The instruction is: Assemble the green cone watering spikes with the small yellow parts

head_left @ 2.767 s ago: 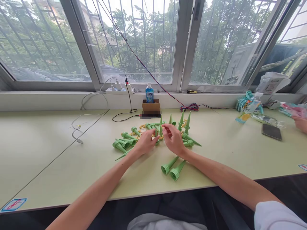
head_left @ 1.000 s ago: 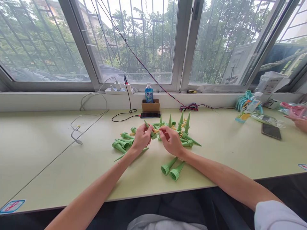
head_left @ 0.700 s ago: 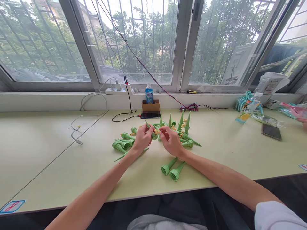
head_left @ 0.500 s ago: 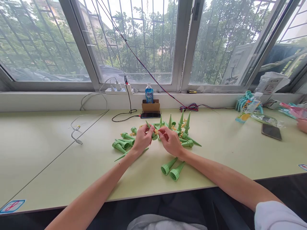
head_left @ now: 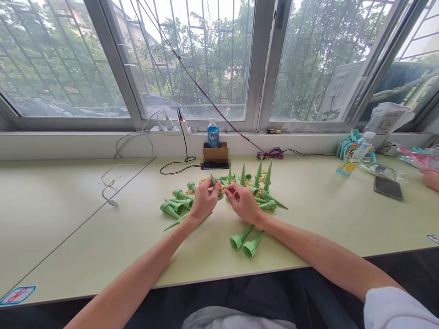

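My left hand (head_left: 204, 201) is closed around a green plastic watering spike (head_left: 213, 179), its pointed end sticking up past the fingers. Close beside it, my right hand (head_left: 244, 202) pinches a small yellow plastic valve (head_left: 223, 188) against the spike's side; the fingers partly hide it, and I cannot tell how far it is seated. Behind and right of my hands are more green spikes, some upright like this spike (head_left: 269, 177), with yellow pieces among them. Left of my hands lie several more, including a spike (head_left: 169, 209). Two spikes lie nearer me, one of them this open-capped spike (head_left: 250, 249).
A phone (head_left: 215, 164) lies before a small cardboard box (head_left: 215, 152) holding a blue bottle (head_left: 213, 135). Cables trail from a power strip (head_left: 166, 130). At right are a juice bottle (head_left: 355, 155), another phone (head_left: 388, 188) and another person's hand (head_left: 430, 179) near pink plastic.
The spike in my left hand has tilted a little, and my right fingers have shifted slightly at the yellow valve. The other person's hand at the right edge has moved a bit.
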### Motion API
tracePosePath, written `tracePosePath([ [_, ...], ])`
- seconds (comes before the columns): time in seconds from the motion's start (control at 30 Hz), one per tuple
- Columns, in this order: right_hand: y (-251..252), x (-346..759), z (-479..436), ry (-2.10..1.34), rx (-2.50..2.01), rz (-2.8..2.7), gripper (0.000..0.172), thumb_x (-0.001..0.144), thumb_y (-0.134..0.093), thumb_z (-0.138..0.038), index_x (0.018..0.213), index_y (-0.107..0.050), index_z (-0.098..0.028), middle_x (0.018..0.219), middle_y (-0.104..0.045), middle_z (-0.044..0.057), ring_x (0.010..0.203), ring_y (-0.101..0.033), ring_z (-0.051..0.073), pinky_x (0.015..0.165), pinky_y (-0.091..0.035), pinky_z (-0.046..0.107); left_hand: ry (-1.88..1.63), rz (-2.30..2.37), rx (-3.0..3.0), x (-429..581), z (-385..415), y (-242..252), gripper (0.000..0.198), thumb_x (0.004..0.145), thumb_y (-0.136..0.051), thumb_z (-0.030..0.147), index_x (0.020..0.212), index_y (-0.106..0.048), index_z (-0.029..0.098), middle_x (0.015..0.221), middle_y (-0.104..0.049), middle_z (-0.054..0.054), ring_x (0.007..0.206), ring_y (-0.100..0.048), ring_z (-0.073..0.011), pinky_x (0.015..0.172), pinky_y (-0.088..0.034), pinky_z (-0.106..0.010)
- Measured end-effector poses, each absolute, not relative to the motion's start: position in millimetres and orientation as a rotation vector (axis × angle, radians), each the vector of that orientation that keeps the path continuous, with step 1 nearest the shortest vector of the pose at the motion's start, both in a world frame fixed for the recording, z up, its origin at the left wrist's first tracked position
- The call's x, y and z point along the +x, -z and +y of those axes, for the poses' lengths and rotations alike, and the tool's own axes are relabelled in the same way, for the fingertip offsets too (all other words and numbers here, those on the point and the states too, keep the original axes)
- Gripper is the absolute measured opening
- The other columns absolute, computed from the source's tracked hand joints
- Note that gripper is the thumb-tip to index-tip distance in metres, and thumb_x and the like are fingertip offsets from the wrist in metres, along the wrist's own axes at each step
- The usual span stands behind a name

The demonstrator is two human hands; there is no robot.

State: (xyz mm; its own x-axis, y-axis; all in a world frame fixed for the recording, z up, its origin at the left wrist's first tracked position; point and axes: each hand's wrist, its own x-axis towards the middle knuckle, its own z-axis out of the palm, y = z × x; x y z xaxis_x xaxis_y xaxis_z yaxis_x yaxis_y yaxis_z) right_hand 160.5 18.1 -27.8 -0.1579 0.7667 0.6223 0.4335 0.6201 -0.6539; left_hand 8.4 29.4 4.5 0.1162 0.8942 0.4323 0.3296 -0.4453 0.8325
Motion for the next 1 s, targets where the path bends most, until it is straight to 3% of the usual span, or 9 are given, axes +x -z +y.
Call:
tracePosePath([
  [0.3,32.3,162.0,21.8,-0.294,-1.071,-1.823,0.040,0.097,-0.044,-0.043,0.065,-0.047,-0.020,0.051,-0.041,-0.005,0.048,-0.035,0.010,0.051,-0.029,0.024,-1.302,1.223,1.993,8.2,29.3,-2.3,0.025,0.090,-0.049,0.040,0.077,-0.052,0.019,0.063,-0.051,0.003,0.043,-0.038,-0.0074,0.045,-0.031,-0.022],
  [0.57,29.7,161.1,18.5,-0.333,-1.048,-1.846,0.031,0.096,-0.047,-0.041,0.077,-0.057,-0.018,0.057,-0.053,-0.003,0.050,-0.044,0.010,0.054,-0.033,0.023,-1.308,1.238,2.019,8.3,30.6,-1.5,0.024,0.090,-0.048,0.039,0.078,-0.052,0.019,0.068,-0.056,0.002,0.046,-0.041,-0.0084,0.049,-0.035,-0.023],
  [1.0,31.7,161.6,18.3,-0.343,-1.039,-1.879,0.019,0.093,-0.051,-0.034,0.083,-0.058,-0.019,0.060,-0.058,-0.001,0.053,-0.049,0.013,0.055,-0.037,0.024,-1.274,1.252,2.067,7.4,33.2,1.4,0.025,0.090,-0.047,0.040,0.077,-0.053,0.020,0.066,-0.057,0.001,0.046,-0.042,-0.0103,0.050,-0.034,-0.024],
])
